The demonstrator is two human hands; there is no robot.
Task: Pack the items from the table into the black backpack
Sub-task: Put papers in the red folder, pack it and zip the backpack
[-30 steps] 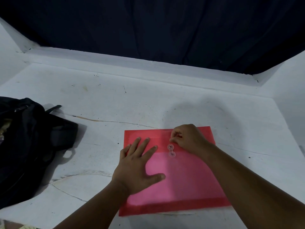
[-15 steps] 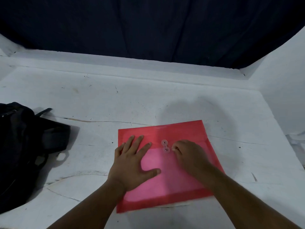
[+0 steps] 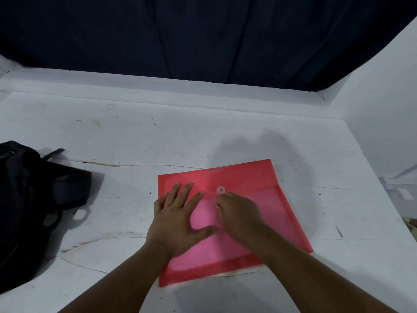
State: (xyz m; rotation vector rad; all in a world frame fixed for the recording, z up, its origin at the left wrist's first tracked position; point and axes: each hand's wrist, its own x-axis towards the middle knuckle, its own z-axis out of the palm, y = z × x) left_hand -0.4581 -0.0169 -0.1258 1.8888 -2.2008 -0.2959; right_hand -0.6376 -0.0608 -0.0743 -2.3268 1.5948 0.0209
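Observation:
A red translucent document envelope (image 3: 266, 195) lies flat on the white table (image 3: 158, 136), its flap folded down and a clear round button clasp (image 3: 220, 190) on the flap. My left hand (image 3: 178, 218) presses flat on the envelope's left half with fingers spread. My right hand (image 3: 237, 211) sits just below the clasp with fingers curled over the lower clasp button, which is hidden; what the fingertips pinch cannot be seen. The black backpack (image 3: 29, 204) lies slumped at the table's left edge, apart from both hands.
A dark curtain (image 3: 203, 37) hangs behind the table's raised back ledge. A white wall (image 3: 383, 91) rises on the right. A loose backpack strap and buckle (image 3: 79, 213) reach toward the envelope.
My right hand has slid from the flap's top down to just under the clasp, covering the lower button. The left hand has stayed pressed on the envelope. The view has shifted slightly.

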